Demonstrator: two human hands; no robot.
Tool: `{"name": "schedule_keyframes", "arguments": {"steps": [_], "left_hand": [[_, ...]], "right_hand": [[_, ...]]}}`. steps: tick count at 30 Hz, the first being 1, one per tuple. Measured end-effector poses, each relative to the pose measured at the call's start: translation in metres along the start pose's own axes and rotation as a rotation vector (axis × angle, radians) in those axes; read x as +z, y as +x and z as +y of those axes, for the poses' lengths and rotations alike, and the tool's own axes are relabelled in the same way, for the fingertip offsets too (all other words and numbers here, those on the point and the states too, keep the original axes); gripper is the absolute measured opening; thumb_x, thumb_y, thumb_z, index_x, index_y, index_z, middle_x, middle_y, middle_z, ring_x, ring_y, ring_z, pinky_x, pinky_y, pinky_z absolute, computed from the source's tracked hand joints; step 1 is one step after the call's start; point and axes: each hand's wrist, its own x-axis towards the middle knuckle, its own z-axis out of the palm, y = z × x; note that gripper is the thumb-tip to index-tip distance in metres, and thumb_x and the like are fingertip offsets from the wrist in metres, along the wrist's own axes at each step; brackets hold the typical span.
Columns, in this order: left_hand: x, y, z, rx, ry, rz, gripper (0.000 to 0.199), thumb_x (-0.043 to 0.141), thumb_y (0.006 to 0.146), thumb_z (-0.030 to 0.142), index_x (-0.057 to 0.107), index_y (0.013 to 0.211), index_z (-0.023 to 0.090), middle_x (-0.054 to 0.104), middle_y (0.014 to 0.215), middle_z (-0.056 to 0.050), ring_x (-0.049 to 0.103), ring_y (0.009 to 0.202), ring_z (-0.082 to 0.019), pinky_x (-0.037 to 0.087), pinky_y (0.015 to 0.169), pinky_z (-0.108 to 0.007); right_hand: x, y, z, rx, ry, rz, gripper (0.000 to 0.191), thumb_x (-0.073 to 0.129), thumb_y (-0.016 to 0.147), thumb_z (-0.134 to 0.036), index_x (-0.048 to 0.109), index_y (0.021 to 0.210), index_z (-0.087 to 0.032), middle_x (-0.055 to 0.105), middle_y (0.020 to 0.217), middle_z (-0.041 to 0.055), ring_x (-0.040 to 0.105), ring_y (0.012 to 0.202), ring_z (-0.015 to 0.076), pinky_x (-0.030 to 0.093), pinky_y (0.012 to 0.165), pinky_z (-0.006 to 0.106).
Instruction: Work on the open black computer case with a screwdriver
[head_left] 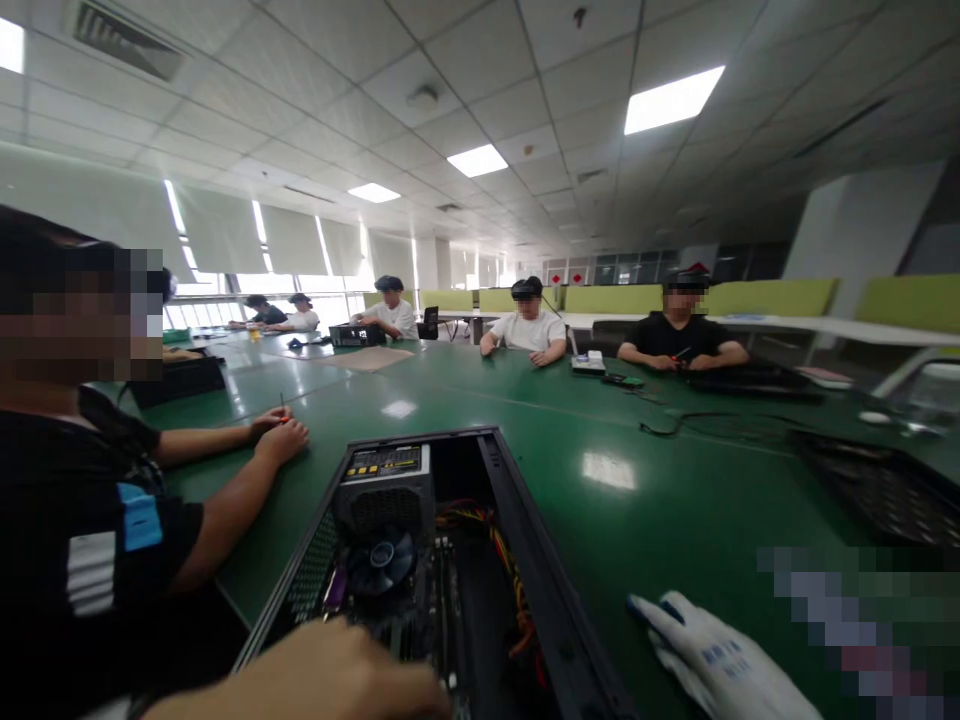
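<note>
My left hand [322, 672] is bare and reaches in from the bottom left, over the near end of an open computer case [566, 600]. Its fingers are blurred and mostly out of sight, so their grip does not show. Inside the case are a power supply [384, 488], a round cooling fan [381, 560], circuit boards and a bundle of coloured cables [501, 560]. To the right of the case, a white work glove [724, 655] with blue print rests on the green table. My right hand does not show.
The green table [450, 400] extends far ahead. Close on my left sits a person holding a small tool in their hands [279, 437]. Several others sit farther off. A black perforated panel [885, 490] and a dark cable [697, 420] lie on the right.
</note>
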Motion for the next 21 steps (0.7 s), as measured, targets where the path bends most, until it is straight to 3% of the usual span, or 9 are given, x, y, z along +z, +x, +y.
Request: {"name": "schedule_keyframes", "arguments": {"steps": [2,4,6,8,11,14,16,18,21], "left_hand": [[-0.026,0.012,-0.016,0.034,0.103,0.082,0.046,0.067,0.091,0.037,0.059,0.136,0.033,0.067,0.126,-0.004,0.067,0.11,-0.023,0.051,0.097,-0.033],[-0.039,0.027,-0.045,0.092,0.342,0.063,0.072,0.08,0.08,0.039,0.05,0.145,0.032,0.055,0.143,-0.012,0.056,0.129,-0.033,0.044,0.109,-0.047],[-0.038,0.041,-0.076,0.152,0.531,-0.057,0.087,0.087,0.07,0.039,0.048,0.147,0.031,0.047,0.151,-0.017,0.048,0.135,-0.04,0.041,0.109,-0.054],[-0.03,0.052,-0.099,0.192,0.65,-0.143,0.094,0.09,0.065,0.036,0.046,0.148,0.033,0.045,0.152,-0.018,0.05,0.132,-0.04,0.045,0.104,-0.052],[-0.025,0.065,-0.109,0.227,0.784,-0.159,0.087,0.088,0.067,0.031,0.049,0.144,0.032,0.057,0.137,-0.017,0.058,0.119,-0.035,0.049,0.092,-0.044],[-0.032,0.073,-0.1,0.278,0.827,-0.184,0.063,0.087,0.069,0.031,0.062,0.126,0.029,0.063,0.12,-0.013,0.059,0.111,-0.031,0.049,0.089,-0.04],[-0.041,0.069,-0.088,0.315,0.832,-0.159,0.059,0.088,0.068,0.036,0.063,0.122,0.031,0.063,0.119,-0.011,0.058,0.112,-0.031,0.048,0.095,-0.042],[-0.051,0.056,-0.074,0.321,0.825,-0.064,0.073,0.091,0.064,0.041,0.059,0.129,0.034,0.059,0.128,-0.011,0.056,0.12,-0.033,0.045,0.104,-0.048],[-0.066,0.023,-0.051,0.236,0.77,0.066,0.098,0.095,0.058,0.038,0.048,0.143,0.04,0.048,0.148,-0.012,0.049,0.134,-0.037,0.046,0.108,-0.051]], "right_hand": [[-0.016,0.01,-0.005,0.013,-0.028,-0.155,0.053,0.052,0.086,-0.027,0.062,0.139,-0.032,0.063,0.136,0.0143,0.067,0.114,0.034,0.059,0.094,0.048],[-0.029,0.024,-0.016,0.081,-0.076,-0.324,0.055,0.053,0.085,-0.022,0.061,0.139,-0.032,0.064,0.134,0.0146,0.068,0.112,0.0339,0.059,0.095,0.049],[-0.037,0.037,-0.028,0.164,-0.117,-0.44,0.058,0.058,0.081,-0.017,0.063,0.137,-0.031,0.067,0.131,0.0147,0.067,0.112,0.0363,0.056,0.098,0.054],[-0.037,0.047,-0.037,0.181,-0.138,-0.491,0.061,0.063,0.075,-0.012,0.066,0.134,-0.03,0.068,0.128,0.0156,0.065,0.115,0.0388,0.053,0.101,0.058],[-0.026,0.051,-0.032,0.098,-0.13,-0.427,0.066,0.061,0.073,-0.005,0.065,0.135,-0.025,0.067,0.128,0.0196,0.067,0.112,0.0392,0.057,0.096,0.056],[-0.028,0.05,-0.014,0.06,-0.015,-0.283,0.056,0.06,0.078,-0.011,0.069,0.132,-0.023,0.066,0.13,0.0197,0.067,0.115,0.0378,0.054,0.102,0.054],[-0.053,0.058,-0.012,0.03,0.139,-0.205,0.046,0.059,0.081,-0.018,0.074,0.124,-0.026,0.068,0.131,0.0131,0.064,0.121,0.0335,0.049,0.109,0.05],[-0.099,0.077,-0.033,-0.045,0.297,-0.17,0.04,0.057,0.084,-0.022,0.075,0.119,-0.031,0.072,0.125,0.005,0.066,0.118,0.0271,0.051,0.107,0.042],[-0.177,0.127,-0.11,-0.217,0.47,-0.178,0.03,0.06,0.089,-0.026,0.072,0.115,-0.033,0.076,0.109,-0.0022,0.071,0.099,0.0187,0.055,0.091,0.03]]}}
